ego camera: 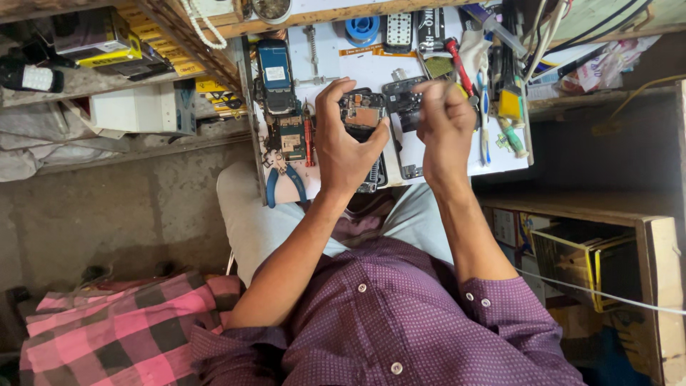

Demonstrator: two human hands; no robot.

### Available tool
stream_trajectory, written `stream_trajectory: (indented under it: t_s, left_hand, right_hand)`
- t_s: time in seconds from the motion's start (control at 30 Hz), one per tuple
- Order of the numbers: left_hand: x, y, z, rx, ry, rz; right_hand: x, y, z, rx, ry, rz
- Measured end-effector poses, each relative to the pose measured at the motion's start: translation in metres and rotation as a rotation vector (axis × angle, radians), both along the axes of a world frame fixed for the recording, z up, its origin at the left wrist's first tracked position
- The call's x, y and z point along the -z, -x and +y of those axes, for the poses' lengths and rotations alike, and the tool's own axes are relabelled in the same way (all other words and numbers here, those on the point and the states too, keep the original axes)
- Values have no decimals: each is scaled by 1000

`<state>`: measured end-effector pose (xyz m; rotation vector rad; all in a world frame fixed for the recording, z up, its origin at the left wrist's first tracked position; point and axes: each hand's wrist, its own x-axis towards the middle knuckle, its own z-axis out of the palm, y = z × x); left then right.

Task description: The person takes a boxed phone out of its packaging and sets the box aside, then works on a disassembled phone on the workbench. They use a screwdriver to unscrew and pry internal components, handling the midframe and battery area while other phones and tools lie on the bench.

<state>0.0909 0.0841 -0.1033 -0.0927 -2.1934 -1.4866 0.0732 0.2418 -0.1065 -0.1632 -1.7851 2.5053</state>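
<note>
My left hand [345, 139] grips an opened phone [362, 114] with its back removed and its circuit board showing, held above a small white work board [371, 68]. My right hand [444, 121] is beside it to the right, fingers pinched together over a dark phone part [401, 96] lying on the board. What the right fingers pinch is too small to make out. Both forearms reach forward from my purple dotted shirt.
On the board lie another dismantled phone [275, 75], a red-handled screwdriver [308, 139], blue-handled pliers [284, 182], a blue tape roll [362, 28] and brushes [484, 107]. Shelves with boxes [586, 250] stand right, cartons [100, 36] left, a pink checked cloth [128, 329] below.
</note>
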Motion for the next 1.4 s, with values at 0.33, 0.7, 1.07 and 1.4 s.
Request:
stream_trajectory:
  t_s: [0.33,0.7,1.07,1.4]
  left_hand:
    - [5,2,0,-18,42,7]
    - [21,8,-31,324,-94,-77]
    - [10,6,-33,386,-80,-100]
    - [19,9,-30,471,-530,-308]
  right_hand:
    - [-7,-3,-25,-28,-437,51]
    - [9,7,-25,-26,-230,-29]
    - [5,8,-26,-6,-173,-49]
    - [7,8,-24,-6,-149,-90]
